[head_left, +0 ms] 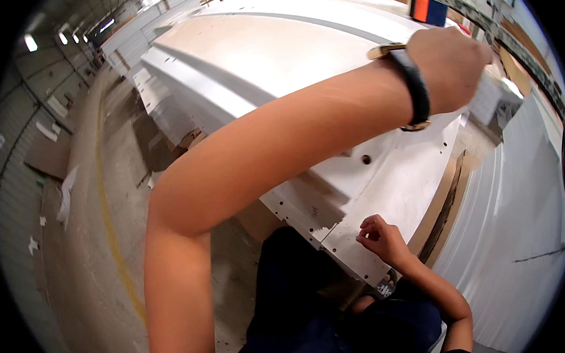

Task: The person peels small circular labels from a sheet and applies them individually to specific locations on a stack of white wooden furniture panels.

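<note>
"Where's the white metal panel (415,183)?"
"Beneath both hands. The left arm (275,145), elbow bent, stretches across it."
"Their grip?"
"Left hand (448,68), over its far right side: fingers hidden, can't tell. Right hand (383,240), at its near end: loosely curled, released."

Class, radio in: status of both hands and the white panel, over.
Left hand outstretched, grip hidden. Right hand curled at near end of white panel. Left forearm blocks part of the view.
</note>
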A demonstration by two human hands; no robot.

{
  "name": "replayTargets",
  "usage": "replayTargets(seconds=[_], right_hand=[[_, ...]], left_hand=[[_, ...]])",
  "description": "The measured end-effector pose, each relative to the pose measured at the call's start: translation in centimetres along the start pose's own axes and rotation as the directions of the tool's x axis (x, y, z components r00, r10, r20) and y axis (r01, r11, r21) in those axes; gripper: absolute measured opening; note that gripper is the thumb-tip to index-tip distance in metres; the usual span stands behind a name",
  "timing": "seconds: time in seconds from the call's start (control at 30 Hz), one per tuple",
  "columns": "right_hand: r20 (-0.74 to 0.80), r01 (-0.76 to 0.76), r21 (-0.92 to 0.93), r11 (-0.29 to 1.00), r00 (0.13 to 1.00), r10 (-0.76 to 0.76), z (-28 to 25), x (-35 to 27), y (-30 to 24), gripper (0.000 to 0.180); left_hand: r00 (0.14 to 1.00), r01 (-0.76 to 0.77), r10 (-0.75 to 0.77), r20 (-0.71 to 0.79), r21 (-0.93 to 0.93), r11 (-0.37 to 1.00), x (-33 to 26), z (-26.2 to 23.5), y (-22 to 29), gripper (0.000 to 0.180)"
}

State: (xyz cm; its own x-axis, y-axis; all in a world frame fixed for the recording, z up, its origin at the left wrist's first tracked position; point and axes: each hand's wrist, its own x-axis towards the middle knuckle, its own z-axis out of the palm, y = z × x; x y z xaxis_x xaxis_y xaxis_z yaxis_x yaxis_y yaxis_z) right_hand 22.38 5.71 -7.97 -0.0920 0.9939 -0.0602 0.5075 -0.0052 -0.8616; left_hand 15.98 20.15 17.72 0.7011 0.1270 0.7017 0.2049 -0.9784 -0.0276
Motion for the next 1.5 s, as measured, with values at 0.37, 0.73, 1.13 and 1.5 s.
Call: replayTargets(seconds=[0.37, 0.73, 1.13, 1.5], right_hand=[[0.223, 0.249, -0.291, 0.924, 0.957, -0.187, 3.5, 0.6, -1.7, 0.021], [-0.148, 0.082, 0.317, 0.945, 0.988, -0.036, 1.1, 1.4, 1.5, 0.025], [-0.062, 0.279, -0.261, 0.924, 0.95, -0.305, 2.4, 3.5, 3.1, 0.027], [-0.144, 0.29, -0.184, 0.939, 0.937, -0.317, 2.5, 6.2, 5.5, 0.019]], left_hand=[[0.764, -0.268, -0.483, -0.428, -0.891, 0.367, -23.8, -14.4, -8.3, 0.023], [0.228, 0.666, -0.831, 0.507, -0.704, -0.247, -40.0, 3.2, 4.8, 0.02], [0.357, 0.812, -0.762, 0.54, -0.583, -0.033, -32.7, 4.1, 5.7, 0.022], [0.014, 0.935, -0.705, 0.709, -0.258, -0.241, -31.9, 3.2, 3.8, 0.018]])
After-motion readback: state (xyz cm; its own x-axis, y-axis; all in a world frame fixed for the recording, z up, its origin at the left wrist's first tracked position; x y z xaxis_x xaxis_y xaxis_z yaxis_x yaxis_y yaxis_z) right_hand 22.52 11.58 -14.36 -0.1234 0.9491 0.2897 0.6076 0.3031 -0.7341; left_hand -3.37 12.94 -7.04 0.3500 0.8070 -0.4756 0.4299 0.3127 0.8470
